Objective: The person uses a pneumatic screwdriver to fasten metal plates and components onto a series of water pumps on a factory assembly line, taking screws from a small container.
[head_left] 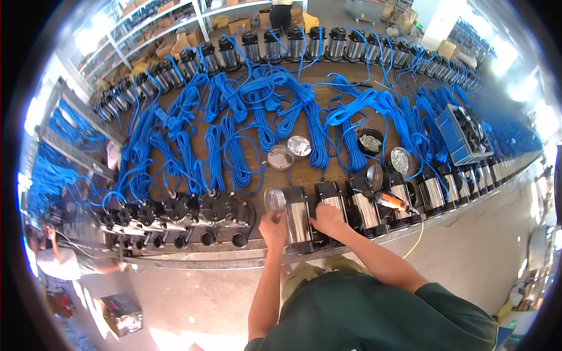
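Note:
At the near edge of the bench, my left hand (273, 229) is closed on a round, perforated metal strainer cup (274, 200). Right beside it stands a steel-bodied submersible pump (298, 215) with black ends. My right hand (329, 220) lies over the front of the neighbouring pump (331, 195), its fingers curled toward the gap between the two pumps. What those fingertips grip is hidden. An orange and black power screwdriver (391, 202) rests across the pumps farther right.
Blue cable coils (234, 149) cover much of the bench (298, 178). Round metal covers (280, 158) and a bowl of small hardware (400, 160) lie ahead. Black pump heads (219, 213) line the left; more pumps (252, 48) ring the far edge. A blue crate (459, 137) stands right.

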Demonstrator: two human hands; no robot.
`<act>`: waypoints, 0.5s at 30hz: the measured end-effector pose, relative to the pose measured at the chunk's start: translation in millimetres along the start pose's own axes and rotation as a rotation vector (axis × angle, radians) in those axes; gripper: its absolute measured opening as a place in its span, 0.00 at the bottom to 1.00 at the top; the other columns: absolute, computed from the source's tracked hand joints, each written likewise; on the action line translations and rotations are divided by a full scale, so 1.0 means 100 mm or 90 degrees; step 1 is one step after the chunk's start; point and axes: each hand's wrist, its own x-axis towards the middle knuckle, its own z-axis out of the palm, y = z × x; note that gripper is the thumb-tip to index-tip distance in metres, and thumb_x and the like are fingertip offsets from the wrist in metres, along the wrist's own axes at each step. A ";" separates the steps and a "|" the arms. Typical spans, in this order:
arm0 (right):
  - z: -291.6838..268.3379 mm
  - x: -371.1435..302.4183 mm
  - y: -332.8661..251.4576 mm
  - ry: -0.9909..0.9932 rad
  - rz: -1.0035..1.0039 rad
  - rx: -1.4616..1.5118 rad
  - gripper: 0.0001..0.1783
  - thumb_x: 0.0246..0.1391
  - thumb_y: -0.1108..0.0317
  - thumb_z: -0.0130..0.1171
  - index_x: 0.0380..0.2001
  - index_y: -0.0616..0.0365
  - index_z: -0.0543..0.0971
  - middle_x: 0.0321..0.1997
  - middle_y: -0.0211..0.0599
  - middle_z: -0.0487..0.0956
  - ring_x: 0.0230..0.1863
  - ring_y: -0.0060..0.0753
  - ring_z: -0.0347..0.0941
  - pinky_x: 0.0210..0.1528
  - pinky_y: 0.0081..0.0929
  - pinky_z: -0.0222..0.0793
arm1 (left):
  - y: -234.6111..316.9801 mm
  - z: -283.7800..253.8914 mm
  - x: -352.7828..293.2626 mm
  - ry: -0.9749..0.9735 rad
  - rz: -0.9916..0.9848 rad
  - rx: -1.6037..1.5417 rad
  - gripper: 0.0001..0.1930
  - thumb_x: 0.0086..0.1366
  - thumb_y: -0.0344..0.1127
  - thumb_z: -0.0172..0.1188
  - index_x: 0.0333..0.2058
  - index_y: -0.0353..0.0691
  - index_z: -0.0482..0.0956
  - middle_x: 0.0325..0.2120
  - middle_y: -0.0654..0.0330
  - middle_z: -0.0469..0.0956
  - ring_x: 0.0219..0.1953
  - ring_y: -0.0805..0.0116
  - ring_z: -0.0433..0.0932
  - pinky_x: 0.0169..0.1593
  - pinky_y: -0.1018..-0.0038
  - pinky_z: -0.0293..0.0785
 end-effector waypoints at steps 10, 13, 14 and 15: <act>-0.87 0.06 0.46 0.197 -0.011 0.194 0.14 0.44 0.60 0.64 0.27 0.60 0.75 0.27 0.54 0.79 0.33 0.59 0.78 0.35 0.48 0.75 | 0.98 0.75 1.03 -0.033 0.365 0.275 0.15 0.49 0.39 0.71 0.32 0.36 0.80 0.32 0.46 0.77 0.36 0.43 0.76 0.40 0.56 0.72; -1.05 0.30 0.96 0.250 0.019 0.195 0.16 0.46 0.59 0.64 0.30 0.60 0.75 0.26 0.53 0.79 0.31 0.58 0.78 0.34 0.49 0.75 | 1.09 1.01 1.27 -0.084 0.413 0.331 0.16 0.48 0.39 0.71 0.33 0.36 0.80 0.33 0.47 0.77 0.38 0.44 0.76 0.42 0.56 0.72; -1.08 0.40 1.13 0.284 0.038 0.195 0.15 0.47 0.59 0.64 0.30 0.58 0.75 0.25 0.52 0.79 0.31 0.57 0.78 0.34 0.49 0.75 | 1.13 1.10 1.32 -0.086 0.396 0.336 0.16 0.48 0.38 0.71 0.32 0.36 0.80 0.34 0.48 0.77 0.38 0.44 0.76 0.43 0.57 0.71; -1.14 0.49 1.26 0.316 0.054 0.195 0.14 0.48 0.58 0.64 0.30 0.57 0.76 0.25 0.50 0.79 0.31 0.57 0.78 0.34 0.49 0.75 | 1.15 1.16 1.37 -0.082 0.415 0.312 0.16 0.48 0.38 0.71 0.32 0.36 0.79 0.34 0.48 0.77 0.38 0.44 0.76 0.42 0.57 0.71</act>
